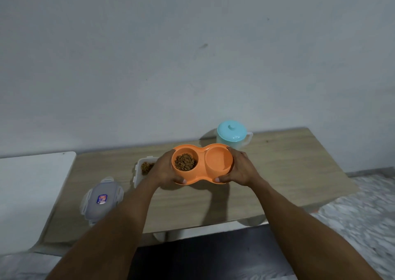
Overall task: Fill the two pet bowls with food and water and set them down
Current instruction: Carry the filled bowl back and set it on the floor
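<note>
An orange double pet bowl [202, 149] is held above the wooden table [277, 173], lifted clear of its shadow. Its left cup holds brown kibble [185, 162]. Whether the right cup [218, 162] holds water I cannot tell. My left hand [164, 170] grips the bowl's left end, thumb on the near rim. My right hand [241, 168] grips the right end the same way. A blue-lidded water jug [232, 136] stands behind the bowl. An open white food container [143, 168] with kibble sits to the left, partly hidden by my left hand.
The container's clear lid [102, 200] with a label lies on the table's near left. A white surface [27, 190] adjoins the table on the left. A dark mat [203, 256] and a patterned floor [363, 211] lie below and to the right.
</note>
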